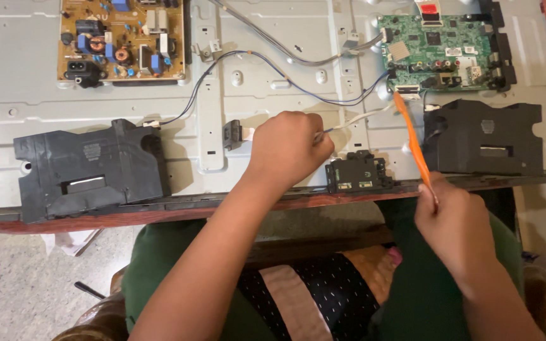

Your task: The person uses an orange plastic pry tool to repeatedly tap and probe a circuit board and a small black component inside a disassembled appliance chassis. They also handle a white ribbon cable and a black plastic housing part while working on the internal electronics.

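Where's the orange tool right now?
The orange tool is in the right hand, its tip below the green circuit board, beside the right black speaker.

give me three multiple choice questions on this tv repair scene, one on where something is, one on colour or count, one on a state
1. Where does the green circuit board sit on the metal back panel?
A. upper right
B. lower left
C. centre bottom

2. What colour is the pry tool in the right hand?
A. blue
B. orange
C. white

3. What is the left hand doing?
A. lying flat and open on the panel
B. closed, pinching a thin white cable
C. holding the black speaker box

Answers:
1. A, the green board lies at the panel's upper right, above the right black speaker box.
2. B, the long thin tool is orange, its tip near the board's lower edge.
3. B, the fingers are curled shut at the cable's near end.
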